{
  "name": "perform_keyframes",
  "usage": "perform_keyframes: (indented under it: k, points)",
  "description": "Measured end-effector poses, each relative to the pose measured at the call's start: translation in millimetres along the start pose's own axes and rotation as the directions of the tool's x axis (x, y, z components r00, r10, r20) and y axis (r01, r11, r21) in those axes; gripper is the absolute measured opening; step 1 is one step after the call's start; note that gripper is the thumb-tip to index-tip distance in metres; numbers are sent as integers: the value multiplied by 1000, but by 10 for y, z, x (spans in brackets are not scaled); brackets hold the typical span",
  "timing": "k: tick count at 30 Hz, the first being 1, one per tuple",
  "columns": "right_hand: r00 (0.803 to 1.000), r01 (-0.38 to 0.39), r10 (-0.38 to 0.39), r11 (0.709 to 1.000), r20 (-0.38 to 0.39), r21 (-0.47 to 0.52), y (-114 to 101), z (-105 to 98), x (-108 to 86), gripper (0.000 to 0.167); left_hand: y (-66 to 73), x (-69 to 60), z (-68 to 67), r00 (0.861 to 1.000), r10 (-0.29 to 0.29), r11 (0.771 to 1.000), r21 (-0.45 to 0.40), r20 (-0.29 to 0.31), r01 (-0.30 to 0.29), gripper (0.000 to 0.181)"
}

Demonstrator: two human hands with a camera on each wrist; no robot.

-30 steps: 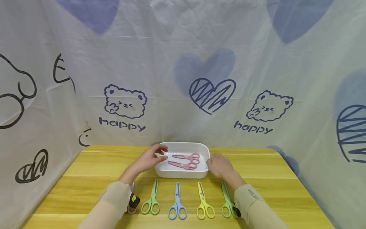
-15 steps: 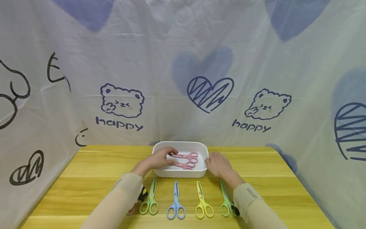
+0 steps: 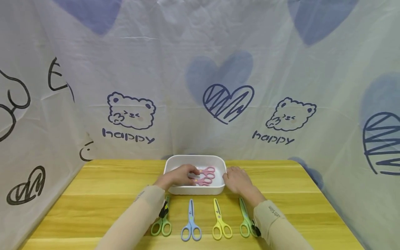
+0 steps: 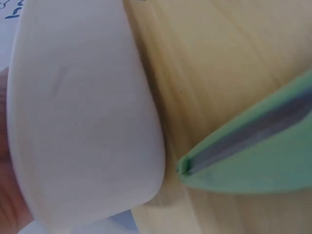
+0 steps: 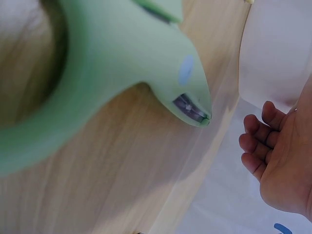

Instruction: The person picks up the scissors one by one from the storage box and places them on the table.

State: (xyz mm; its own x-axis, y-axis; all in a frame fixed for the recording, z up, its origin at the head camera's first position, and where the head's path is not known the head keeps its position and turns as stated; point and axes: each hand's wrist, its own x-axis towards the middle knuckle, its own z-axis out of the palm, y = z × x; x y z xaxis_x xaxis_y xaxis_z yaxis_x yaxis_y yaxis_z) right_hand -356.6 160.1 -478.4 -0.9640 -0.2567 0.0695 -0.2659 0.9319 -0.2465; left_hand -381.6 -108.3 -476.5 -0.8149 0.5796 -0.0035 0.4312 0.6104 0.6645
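In the head view, a white tray (image 3: 215, 190) stands at the back of the table with two pairs of pink scissors (image 3: 207, 171) lying in it. My left hand (image 3: 182, 174) reaches over the tray's left side. Its curved fingers and thumb are over the scissors' blades, with a gap between them; whether they touch the blades is unclear. My right hand (image 3: 238, 180) rests against the tray's right end, fingers loosely bent. The right wrist view shows those fingers beside the tray wall (image 5: 275, 53). In the left wrist view, the tray wall (image 4: 87, 112) hides most of the left hand.
In front of the tray lies a row of scissors: green ones (image 3: 161, 225) partly under the left wrist, blue ones (image 3: 191, 222), yellow ones (image 3: 221, 222) and another green pair (image 3: 245, 218) beside the right wrist. A printed white cloth (image 3: 181, 86) hangs behind the wooden table (image 3: 297, 194).
My left hand has moved right, from the tray's left rim to over the pink scissors' blades. Its forearm now covers the pink scissors at the row's left end. The right hand stays at the tray.
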Motion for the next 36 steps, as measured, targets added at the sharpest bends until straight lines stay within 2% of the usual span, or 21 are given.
perform_keyframes:
  k: [4, 10, 21, 26, 33, 36]
  points:
    - [1000, 0, 0, 1000, -4, 0, -6, 4, -2, 47, -38, 23, 35, 999, 41, 999, 25, 14, -41, 34]
    - [1000, 3, -3, 1000, -8, 0, -21, -5, -7, 46, -52, 39, 51, 997, 74, 995, 71, -14, -73, 28]
    - [1000, -10, 10, 1000, -2, 2, -22, 4, -8, 48, -45, 24, 81, 998, 47, 995, 95, -49, -42, 9]
    - [1000, -13, 13, 1000, 3, 0, -26, -3, -17, 48, -59, 42, 92, 998, 21, 996, 92, -54, -16, 6]
    - [1000, -19, 19, 1000, 7, 4, -28, -18, -24, 49, -72, 57, 95, 998, 45, 994, 103, -52, -39, 6]
    - [1000, -17, 17, 1000, 1, -1, -23, -22, -23, 48, -62, 61, 92, 999, 29, 994, 105, -47, -24, 6]
